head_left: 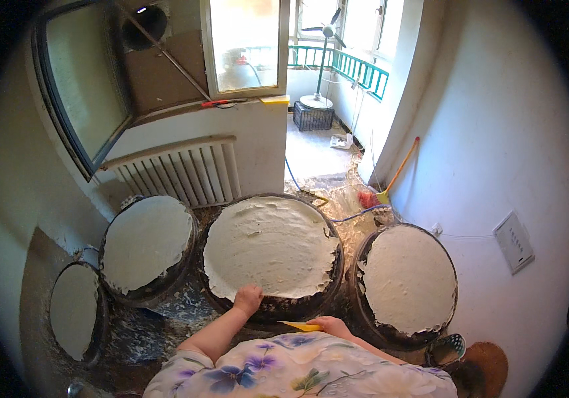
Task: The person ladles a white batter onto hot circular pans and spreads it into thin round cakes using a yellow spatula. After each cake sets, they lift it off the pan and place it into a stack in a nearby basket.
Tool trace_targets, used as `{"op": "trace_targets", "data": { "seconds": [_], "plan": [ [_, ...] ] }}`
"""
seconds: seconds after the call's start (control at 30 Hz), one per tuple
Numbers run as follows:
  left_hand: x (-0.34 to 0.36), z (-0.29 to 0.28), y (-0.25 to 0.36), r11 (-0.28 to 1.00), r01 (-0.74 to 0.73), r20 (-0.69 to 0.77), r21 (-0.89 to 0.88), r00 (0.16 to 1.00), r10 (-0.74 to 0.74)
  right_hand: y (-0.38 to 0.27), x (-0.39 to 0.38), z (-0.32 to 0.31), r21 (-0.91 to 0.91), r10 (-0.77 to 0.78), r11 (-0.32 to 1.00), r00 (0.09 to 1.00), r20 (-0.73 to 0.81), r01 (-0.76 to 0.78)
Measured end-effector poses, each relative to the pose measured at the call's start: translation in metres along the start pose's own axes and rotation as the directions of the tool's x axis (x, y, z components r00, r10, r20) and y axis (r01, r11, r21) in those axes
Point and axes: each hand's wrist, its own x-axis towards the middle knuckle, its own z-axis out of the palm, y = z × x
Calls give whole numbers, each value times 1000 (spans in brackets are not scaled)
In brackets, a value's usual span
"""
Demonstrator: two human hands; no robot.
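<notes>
In front of me lies a large round dark griddle (339, 265) with a thin, pale flatbread sheet (271, 242) spread over most of it. My left hand (249, 300) is closed at the sheet's near edge, its fingers pinched on the rim of the flatbread; the fingertips are partly hidden. Dark griddle surface shows along that near edge. Held low by the griddle's near right side, a yellow scraper (303, 326) points left from my right hand (331, 325), whose fingers are wrapped round it.
More griddles with pale sheets stand around: one right (409, 278), one left (146, 242), a smaller-looking one far left (74, 312). Behind are a radiator (178, 172), a broom (404, 166), a blue hose (357, 215) and a standing fan (324, 66). Scraps litter the floor.
</notes>
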Motion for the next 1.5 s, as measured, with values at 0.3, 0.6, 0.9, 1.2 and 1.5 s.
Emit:
{"op": "trace_targets", "data": {
  "seconds": [0.3,0.6,0.9,1.2,1.5],
  "plan": [
    [40,-36,24,895,-311,90,319,950,298,-5,6,-6,29,38,999,999,-11,-38],
    [38,-18,21,972,-183,133,149,978,163,2,15,0,25,22,999,1000,13,-22],
    [30,-39,-8,890,352,-123,-289,908,-399,1,12,-3,-7,72,997,997,-6,-72],
    [113,-162,-29,995,62,-638,72,770,-2,3,14,1,116,78,990,997,20,-79],
    [112,-168,31,956,-165,-499,244,824,270,2,26,2,15,261,965,965,38,-262]
  ]
}}
